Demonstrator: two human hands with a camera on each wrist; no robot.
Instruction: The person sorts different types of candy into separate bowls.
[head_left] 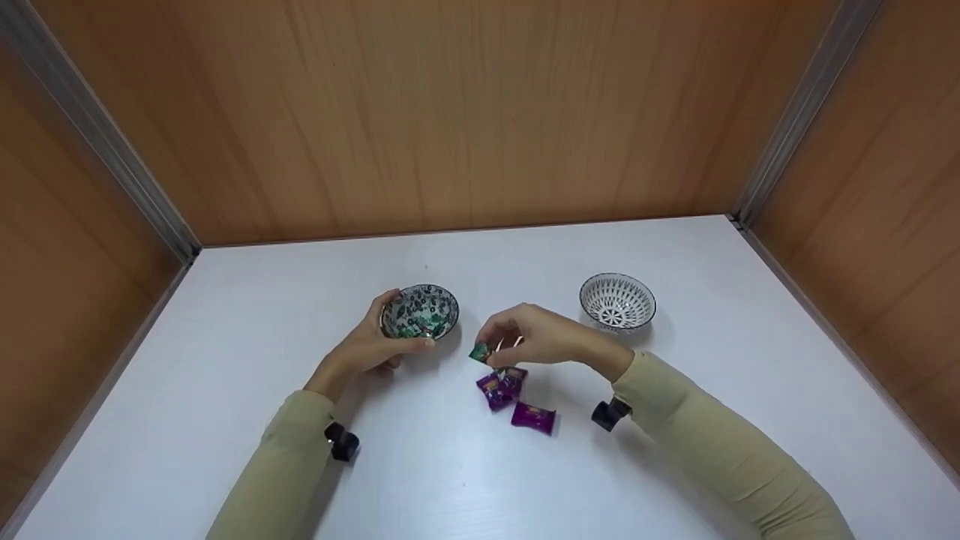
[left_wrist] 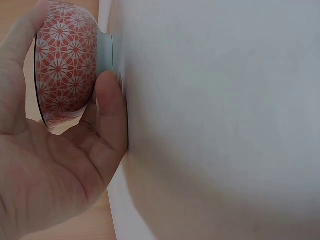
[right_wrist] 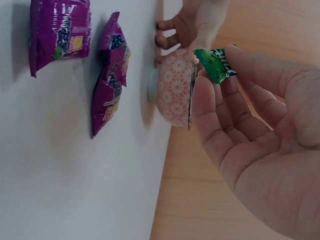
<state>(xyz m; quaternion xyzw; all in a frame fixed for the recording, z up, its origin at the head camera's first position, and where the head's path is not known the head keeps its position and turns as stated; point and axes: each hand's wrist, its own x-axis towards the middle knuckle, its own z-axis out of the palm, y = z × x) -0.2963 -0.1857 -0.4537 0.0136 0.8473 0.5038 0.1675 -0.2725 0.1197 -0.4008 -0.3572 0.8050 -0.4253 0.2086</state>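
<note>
My left hand (head_left: 379, 341) grips the left side of a small patterned bowl (head_left: 420, 300), thumb at the near rim. Red and white flowers cover the outside of this bowl (left_wrist: 67, 60), which has a pale foot. Several green wrapped candies (head_left: 429, 325) lie inside it. My right hand (head_left: 536, 334) pinches one green wrapped candy (right_wrist: 216, 64) between thumb and forefinger, to the right of the bowl and above the table. Just below that hand, two purple candies (head_left: 501, 386) with grape pictures overlap each other. A third purple candy (head_left: 533, 418) lies nearer to me.
A second bowl (head_left: 617, 301), white with a dark pattern inside, stands at the right behind my right forearm. Wooden panels (head_left: 465, 112) enclose the white table (head_left: 450, 480) at the back and both sides.
</note>
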